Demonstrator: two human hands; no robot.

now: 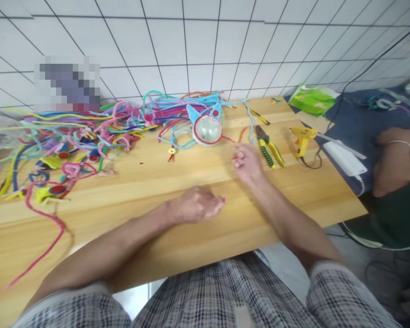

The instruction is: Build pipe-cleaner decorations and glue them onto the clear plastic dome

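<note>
My left hand [198,204] is closed just above the wooden table, with a small red tip of pipe cleaner [224,199] showing at its fingertips. Further forward, my right hand [248,163] is curled shut and slightly blurred, and a bit of red shows between its fingers too. Beyond the hands stands a round clear dome with a red rim [208,131], topped by two blue fuzzy ears [193,113]. An orange-red pipe cleaner piece [242,134] lies close to my right hand. A yellow button-like piece on a red strip [171,151] lies left of the dome.
Tangled coloured pipe cleaners [123,120] cover the back left. Pliers [269,148], a yellow cutter [260,116] and a yellow glue gun [302,140] lie at right. Past them are a white power bank [345,158], a green packet [312,99] and another person's arm [394,155].
</note>
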